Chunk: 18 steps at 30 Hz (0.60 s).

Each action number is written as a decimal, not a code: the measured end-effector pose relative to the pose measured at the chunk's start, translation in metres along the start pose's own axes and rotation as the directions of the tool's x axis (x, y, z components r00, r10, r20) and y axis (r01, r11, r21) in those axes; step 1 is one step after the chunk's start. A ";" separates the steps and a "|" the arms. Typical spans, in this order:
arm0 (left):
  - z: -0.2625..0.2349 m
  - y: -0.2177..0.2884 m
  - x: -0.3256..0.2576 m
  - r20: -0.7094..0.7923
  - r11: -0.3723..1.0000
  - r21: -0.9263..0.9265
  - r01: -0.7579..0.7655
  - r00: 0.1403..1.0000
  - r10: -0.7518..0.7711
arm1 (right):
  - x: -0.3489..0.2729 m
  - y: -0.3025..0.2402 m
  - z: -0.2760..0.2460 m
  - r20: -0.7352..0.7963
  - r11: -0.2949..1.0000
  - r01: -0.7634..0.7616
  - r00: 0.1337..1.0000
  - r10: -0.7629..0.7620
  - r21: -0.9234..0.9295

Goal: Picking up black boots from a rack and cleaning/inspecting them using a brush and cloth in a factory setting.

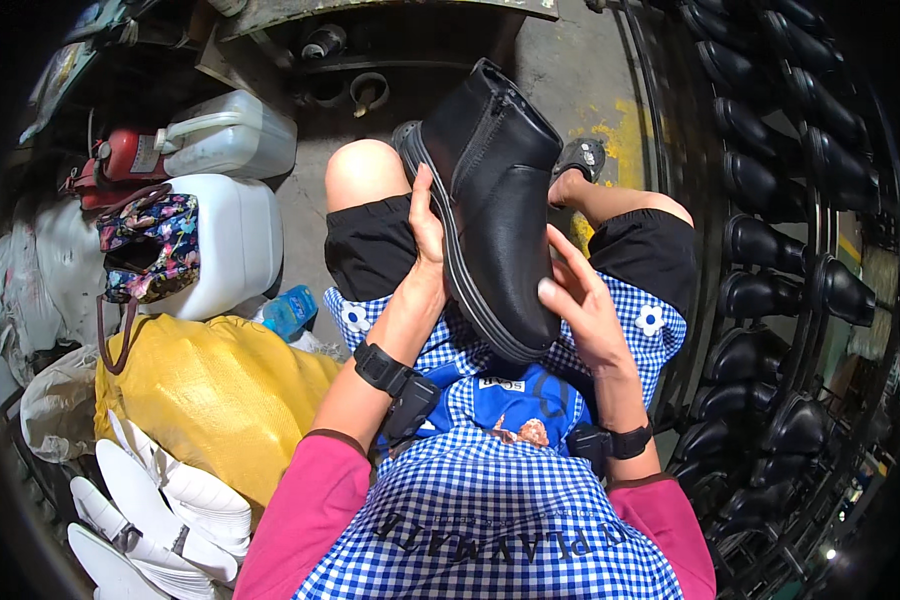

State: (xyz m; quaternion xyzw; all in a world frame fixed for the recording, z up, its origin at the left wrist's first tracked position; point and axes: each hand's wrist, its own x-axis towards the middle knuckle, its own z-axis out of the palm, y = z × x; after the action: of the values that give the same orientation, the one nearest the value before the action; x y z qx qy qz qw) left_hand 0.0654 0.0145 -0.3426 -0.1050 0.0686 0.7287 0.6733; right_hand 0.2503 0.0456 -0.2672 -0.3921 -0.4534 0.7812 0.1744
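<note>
A black ankle boot (505, 220) is at the upper centre of the frame, held above the person's lap. It lies aslant, toe toward the bottom of the picture, heel toward the upper left and shaft opening toward the upper right. Its surface is smooth and softly glossy, with light catching on the rounded, plain toe. A curved seam marks off the front of the foot from the shaft, and a dark zip runs down the shaft's side. The thick sole faces left, its edge dark and ridged, with paler grey lines following it from heel to toe.

The left hand (430, 242) supports the boot from the sole side, one digit lying upright against the sole's edge; its other fingers are hidden. The right hand (587, 308) is at the boot's right side near the toe, fingers spread and thumb apart from them, the tips at the upper; whether they press on it I cannot tell.

Below is a blue-and-white checked apron (470, 480); racked black footwear (760, 240) fills the right of the frame.
</note>
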 end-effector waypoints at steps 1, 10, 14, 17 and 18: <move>0.001 0.000 0.000 -0.002 1.000 -0.002 -0.001 1.000 0.001 | -0.004 -0.001 -0.003 0.139 0.997 0.062 0.989 -0.055 -0.049; -0.002 -0.002 0.001 -0.116 0.990 0.131 -0.043 0.992 0.058 | -0.011 -0.007 0.008 0.051 0.990 -0.011 0.999 0.019 -0.141; 0.005 0.000 -0.002 -0.091 0.998 0.062 -0.026 0.995 0.032 | -0.018 -0.007 -0.005 0.190 0.999 -0.026 0.981 0.034 -0.043; -0.004 0.004 -0.001 -0.058 0.999 0.040 0.011 0.998 -0.008 | -0.016 -0.001 -0.004 0.215 0.993 -0.015 0.976 0.041 -0.121; -0.008 0.004 -0.001 -0.004 0.998 0.019 0.059 0.998 -0.059 | -0.016 0.002 0.000 0.223 0.994 0.027 0.975 -0.003 -0.104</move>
State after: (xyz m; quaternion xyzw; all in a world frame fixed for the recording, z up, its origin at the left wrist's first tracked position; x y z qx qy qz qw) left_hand 0.0621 0.0117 -0.3499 -0.1019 0.0737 0.7075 0.6954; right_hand 0.2604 0.0341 -0.2618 -0.3072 -0.5141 0.7936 0.1073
